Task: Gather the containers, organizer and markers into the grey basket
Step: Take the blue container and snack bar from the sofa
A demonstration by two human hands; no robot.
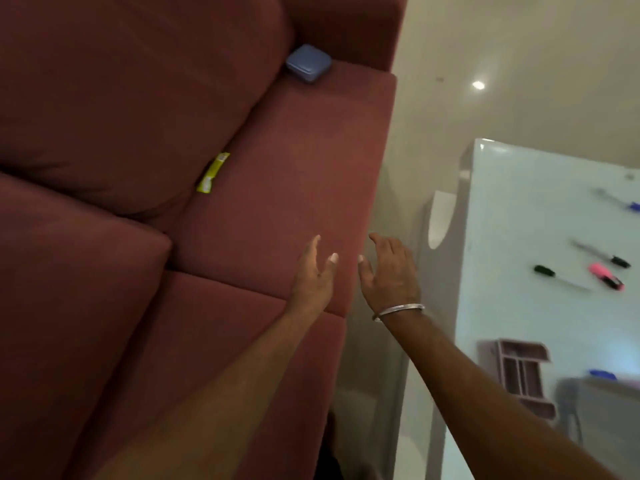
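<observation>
A blue lidded container [307, 63] lies at the far end of the red sofa seat, against the backrest. My left hand [314, 271] and my right hand [388, 271] are stretched out side by side over the seat's front edge, both open and empty. On the white table at the right lie a pink highlighter [606, 276], black-capped markers [544, 270] [620, 260], blue-capped markers [634, 206] [602, 374] and a pink compartment organizer [523, 372]. Part of the grey basket [595, 407] shows at the lower right.
A yellow wrapper [212, 172] sits in the gap between seat and back cushion of the red sofa [263, 188]. A strip of pale floor [426, 109] separates the sofa from the white table [519, 209].
</observation>
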